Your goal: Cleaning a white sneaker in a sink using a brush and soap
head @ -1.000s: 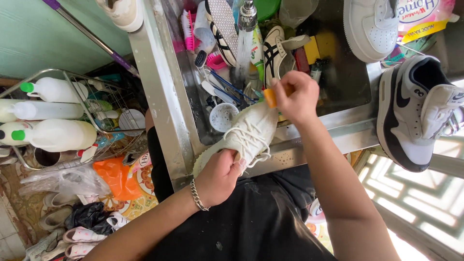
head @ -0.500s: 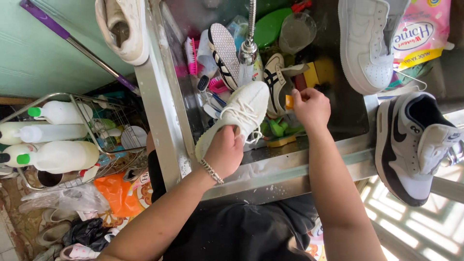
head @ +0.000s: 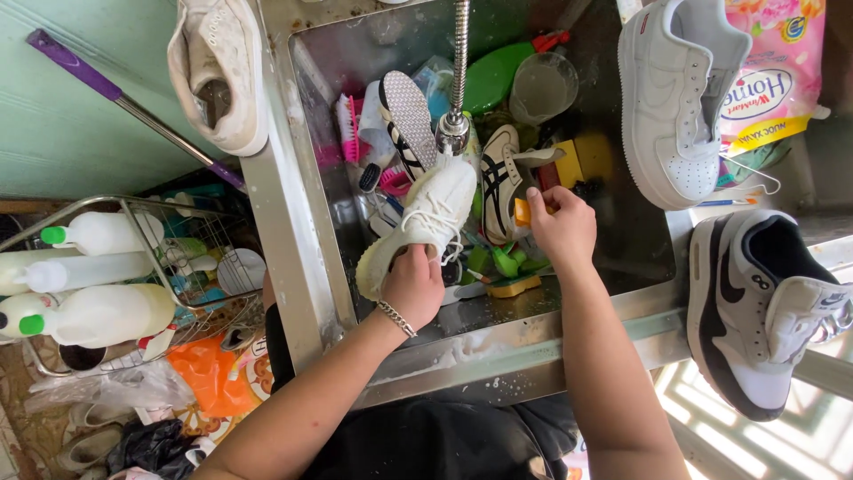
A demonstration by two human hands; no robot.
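The left hand (head: 413, 286) grips a cream knit sneaker (head: 418, 222) by its heel end, fingers wrapped tight around the collar, and holds it tilted over the steel sink (head: 306, 80) with the toe pointing up toward the tap (head: 455, 124), which hangs just above it. The right hand (head: 560, 229) is clenched around a small orange brush (head: 524, 212), of which only the end shows, just beside the sneaker and apart from it. Below and between the hands the sink holds a jumble: a white shoe with black stripes (head: 499, 178), a loose insole (head: 409, 120) standing on edge, a pink brush (head: 345, 120), a yellow sponge (head: 514, 286) and a green bottle (head: 498, 76) near the back wall. On the sink's left rim a worn white sneaker (head: 218, 71) lies with its opening up. On the right rim rest a white leather sneaker (head: 675, 98) and, nearer the person, a black-and-white trainer (head: 755, 302), with a pink detergent pouch (head: 773, 71) beside them. Left of the sink, a wire rack (head: 133, 209) holds white bottles with green caps (head: 98, 311).
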